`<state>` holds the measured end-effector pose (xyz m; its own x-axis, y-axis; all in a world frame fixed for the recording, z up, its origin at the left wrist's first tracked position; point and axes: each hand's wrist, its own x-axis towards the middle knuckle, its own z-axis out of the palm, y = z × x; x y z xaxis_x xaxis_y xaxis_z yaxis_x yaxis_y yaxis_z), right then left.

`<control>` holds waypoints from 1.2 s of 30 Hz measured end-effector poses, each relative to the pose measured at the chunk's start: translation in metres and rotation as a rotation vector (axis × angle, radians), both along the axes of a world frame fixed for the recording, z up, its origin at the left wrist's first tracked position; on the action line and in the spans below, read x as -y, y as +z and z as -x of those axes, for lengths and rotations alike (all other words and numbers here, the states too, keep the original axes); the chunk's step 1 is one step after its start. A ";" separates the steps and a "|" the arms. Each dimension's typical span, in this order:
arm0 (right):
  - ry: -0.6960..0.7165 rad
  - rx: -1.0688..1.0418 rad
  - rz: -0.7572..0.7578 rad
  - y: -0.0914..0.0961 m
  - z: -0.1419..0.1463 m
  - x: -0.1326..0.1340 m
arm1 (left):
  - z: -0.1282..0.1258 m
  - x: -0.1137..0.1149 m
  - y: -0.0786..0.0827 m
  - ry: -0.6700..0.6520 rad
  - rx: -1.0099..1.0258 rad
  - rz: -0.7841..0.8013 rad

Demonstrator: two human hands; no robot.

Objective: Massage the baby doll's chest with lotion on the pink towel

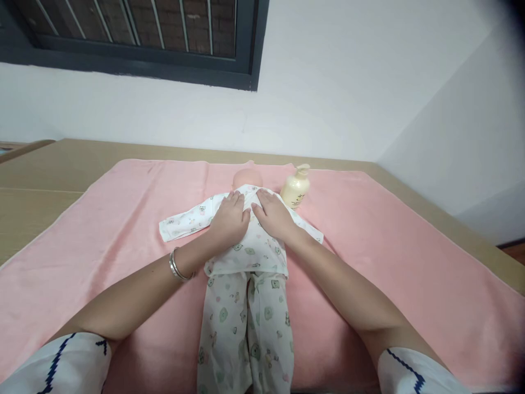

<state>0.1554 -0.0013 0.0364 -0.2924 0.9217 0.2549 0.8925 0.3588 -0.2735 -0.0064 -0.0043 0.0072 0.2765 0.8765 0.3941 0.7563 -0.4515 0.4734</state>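
Observation:
What looks like a baby doll (246, 178) lies stretched out on a pink blanket (135, 246), its smooth round head away from me. It wears a white printed long-sleeved top (246, 254) and matching trousers (227, 323). My left hand (230, 219) rests flat on the left side of the top's upper part, fingers extended. Beside it, my right hand (274, 216) lies flat on the right side, its thumb apart from the fingers. The palms are hidden against the cloth. The sleeves spread out to both sides.
A cream pump bottle (294, 189) stands on the blanket just right of the doll's head. The blanket covers much of a light wooden surface (41, 175). Behind it rises a white wall (320, 98) with a dark-framed barred window (246, 71).

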 end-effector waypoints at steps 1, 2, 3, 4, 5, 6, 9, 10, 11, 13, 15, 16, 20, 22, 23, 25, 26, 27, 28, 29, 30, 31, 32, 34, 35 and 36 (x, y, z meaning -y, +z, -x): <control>-0.021 0.022 -0.004 0.001 0.005 0.006 | 0.002 -0.005 0.002 0.002 0.001 0.037; -0.039 0.047 -0.005 0.002 0.010 0.013 | 0.005 -0.010 0.004 0.006 0.005 0.070; -0.049 0.073 -0.007 0.003 0.016 0.021 | 0.007 -0.016 0.005 0.013 0.013 0.094; -0.052 0.100 -0.014 0.004 0.021 0.028 | 0.009 -0.020 0.006 0.021 0.022 0.104; -0.047 0.122 -0.024 0.005 0.025 0.034 | 0.011 -0.023 0.005 0.029 0.031 0.100; -0.035 0.136 -0.032 0.006 0.027 0.038 | 0.012 -0.025 0.004 0.035 0.039 0.084; -0.007 0.106 -0.029 0.005 0.024 0.033 | 0.011 -0.025 -0.002 0.037 0.045 0.018; -0.009 0.080 -0.020 0.003 0.020 0.028 | 0.010 -0.023 -0.004 0.037 0.044 0.004; -0.014 0.054 -0.011 0.002 0.016 0.022 | 0.009 -0.022 -0.005 0.040 0.044 -0.003; -0.029 0.016 -0.002 -0.003 0.010 0.011 | 0.007 -0.020 -0.006 0.050 0.050 -0.010; -0.032 -0.005 -0.002 -0.007 0.007 0.005 | 0.007 -0.019 -0.005 0.059 0.067 -0.015; -0.030 -0.012 -0.003 -0.008 0.007 0.005 | 0.006 -0.019 -0.005 0.061 0.075 -0.021; -0.021 -0.026 -0.014 -0.008 0.008 0.008 | 0.005 -0.014 -0.003 0.088 0.064 -0.064; 0.018 -0.015 -0.003 -0.006 0.005 0.007 | 0.003 -0.007 -0.002 0.121 0.008 -0.075; 0.047 -0.005 0.008 -0.006 0.003 0.005 | 0.002 -0.003 0.000 0.137 -0.032 -0.072; 0.101 0.017 0.030 -0.005 -0.003 0.001 | -0.001 0.005 0.003 0.152 -0.112 -0.050; 0.114 0.025 0.032 -0.005 -0.005 -0.001 | -0.002 0.008 0.005 0.154 -0.143 -0.035; 0.115 0.032 0.028 -0.005 -0.006 -0.003 | -0.002 0.010 0.006 0.155 -0.163 -0.021; 0.109 0.040 0.019 -0.005 -0.007 -0.003 | -0.003 0.011 0.007 0.154 -0.173 -0.008; 0.098 0.052 0.012 -0.005 -0.006 -0.002 | -0.002 0.011 0.008 0.151 -0.177 0.003; 0.080 0.067 0.008 -0.004 -0.003 0.000 | -0.001 0.009 0.009 0.146 -0.177 0.013; 0.051 0.087 0.008 -0.002 0.000 0.004 | 0.000 0.006 0.009 0.136 -0.173 0.023; 0.013 0.113 0.012 0.000 0.005 0.010 | 0.002 0.001 0.009 0.122 -0.166 0.034; -0.067 0.185 0.009 0.005 0.016 0.025 | 0.007 -0.009 0.010 0.084 -0.152 0.056; -0.096 0.226 0.002 0.007 0.021 0.033 | 0.009 -0.013 0.010 0.065 -0.149 0.063; -0.112 0.262 -0.008 0.010 0.026 0.039 | 0.010 -0.017 0.010 0.050 -0.149 0.064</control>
<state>0.1296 -0.0406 0.0459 -0.2459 0.9501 0.1918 0.9666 0.2552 -0.0252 -0.0163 0.0126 0.0171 0.2837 0.9123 0.2952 0.8410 -0.3846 0.3805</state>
